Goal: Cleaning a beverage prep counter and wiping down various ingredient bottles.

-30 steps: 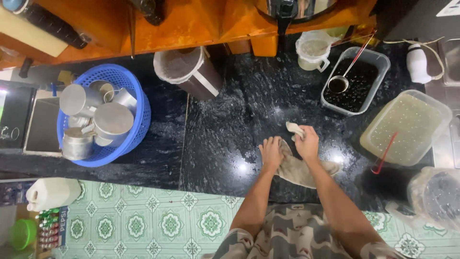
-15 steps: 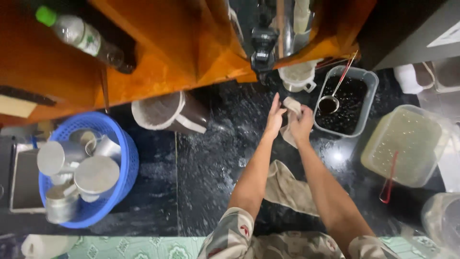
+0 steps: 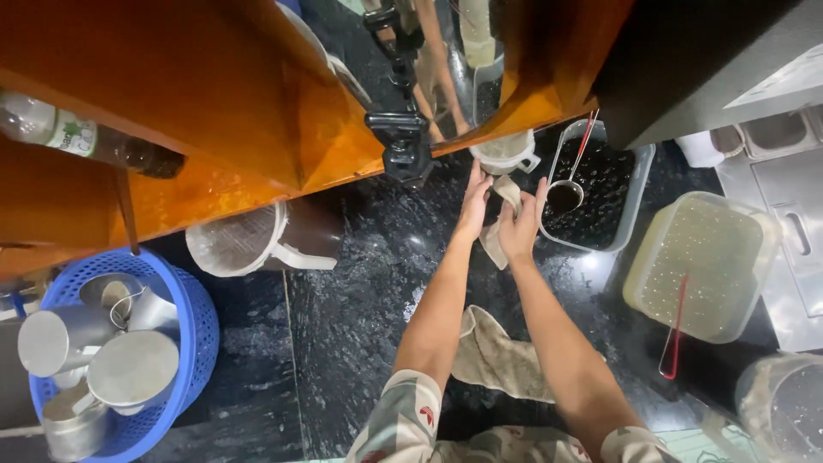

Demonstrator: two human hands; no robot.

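Note:
Both my hands are raised over the black stone counter (image 3: 360, 300) and hold a small pale cloth (image 3: 500, 236) between them. My left hand (image 3: 474, 201) grips its upper part, my right hand (image 3: 520, 225) wraps its lower part. Just beyond my fingers stands a white plastic jug (image 3: 506, 154) under the tap of a metal urn (image 3: 403, 141). A second beige cloth (image 3: 495, 356) lies on the counter beneath my forearms.
A clear tub of dark pearls (image 3: 604, 201) with a ladle sits right of my hands; a tub of pale liquid (image 3: 699, 266) with a red spoon is farther right. A clear pitcher (image 3: 249, 240) and a blue basket of metal cups (image 3: 111, 360) lie left. An orange wooden shelf (image 3: 214, 111) overhangs.
My hands have lifted the small cloth off the counter and carried it forward to the white jug. The view has moved in under the shelf.

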